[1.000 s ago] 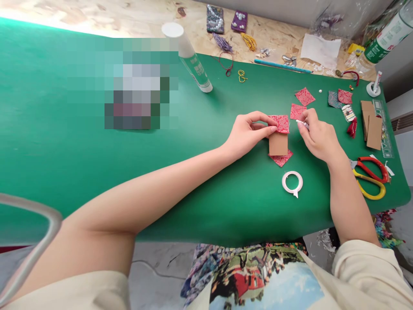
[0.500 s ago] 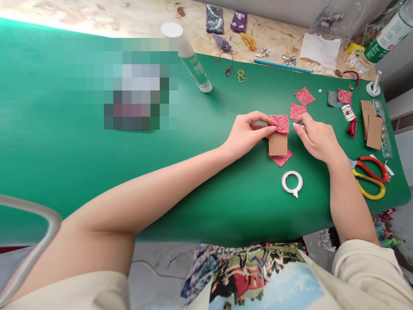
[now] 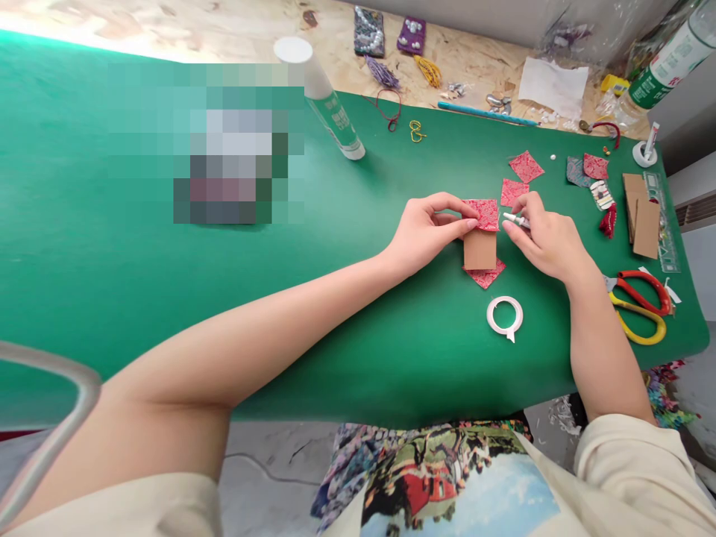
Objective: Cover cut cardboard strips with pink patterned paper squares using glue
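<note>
My left hand [image 3: 433, 227] pinches a red patterned fabric square [image 3: 485, 212] between thumb and fingers. That square lies over the upper end of a brown cardboard piece [image 3: 479, 250]. Beneath the cardboard, a corner of another red fabric piece [image 3: 485, 274] sticks out toward me. Just right of the pinched square, my right hand [image 3: 542, 235] is closed on a small white tube [image 3: 517, 220], its narrow tip pointing left and apart from the fabric. Two more red squares [image 3: 514, 192] lie beyond my right hand. A roll of white tape [image 3: 489, 317] rests nearer to me.
Scissors with red and yellow handles [image 3: 643, 330] lie by my right forearm. Cardboard strips [image 3: 647, 227] and a clear ruler [image 3: 669, 253] are at the right edge. A tall white-and-green bottle [image 3: 338, 119] stands further back. Beaded pieces with tassels [image 3: 412, 36] lie along the back.
The white tube now shows more clearly in my right hand, its tip turned left toward the fabric. My left hand keeps its pinch on the square.
</note>
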Demonstrator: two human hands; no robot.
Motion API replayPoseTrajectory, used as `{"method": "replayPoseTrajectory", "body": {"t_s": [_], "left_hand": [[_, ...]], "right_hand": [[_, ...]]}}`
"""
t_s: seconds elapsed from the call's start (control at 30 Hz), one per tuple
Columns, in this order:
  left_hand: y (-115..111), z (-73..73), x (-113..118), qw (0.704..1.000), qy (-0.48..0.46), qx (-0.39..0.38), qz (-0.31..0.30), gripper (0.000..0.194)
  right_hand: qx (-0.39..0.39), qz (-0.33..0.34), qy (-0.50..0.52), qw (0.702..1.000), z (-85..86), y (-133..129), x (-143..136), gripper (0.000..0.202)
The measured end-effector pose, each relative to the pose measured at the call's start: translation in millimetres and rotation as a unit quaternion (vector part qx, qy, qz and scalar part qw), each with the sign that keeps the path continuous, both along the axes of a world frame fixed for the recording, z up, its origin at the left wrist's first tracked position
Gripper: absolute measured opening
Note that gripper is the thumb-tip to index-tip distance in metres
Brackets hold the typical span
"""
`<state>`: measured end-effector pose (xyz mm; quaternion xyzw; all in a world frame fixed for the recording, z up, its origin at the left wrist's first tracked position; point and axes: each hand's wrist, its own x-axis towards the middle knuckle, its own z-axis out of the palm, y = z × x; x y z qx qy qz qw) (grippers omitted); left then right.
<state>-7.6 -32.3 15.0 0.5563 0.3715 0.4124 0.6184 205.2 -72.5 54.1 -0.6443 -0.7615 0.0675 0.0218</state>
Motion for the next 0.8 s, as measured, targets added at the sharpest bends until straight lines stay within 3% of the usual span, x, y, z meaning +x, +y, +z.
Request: {"method": "replayPoseTrajectory", "body": {"t_s": [0.2,0.57,0.8], "left_hand": [[-0.6,2.4,-0.3,1.0,-0.004,-0.016,-0.001,0.025],[-0.5,2.1,-0.2,1.0,-0.004,-0.014,-0.001,0.022],[-0.6,3.2,-0.5,1.0,0.001,-0.015,-0.001,0.022]], "right_hand": [[0.0,-0.026,-0.034,0.999,4.4,1.3,5.0,0.039],[-0.041,-0.213,-0.14,0.966,17.2,2.8,29.5,0.04],[-0.002,-0.224,-0.113,0.968,7.2,3.3,38.4,0.043]]}}
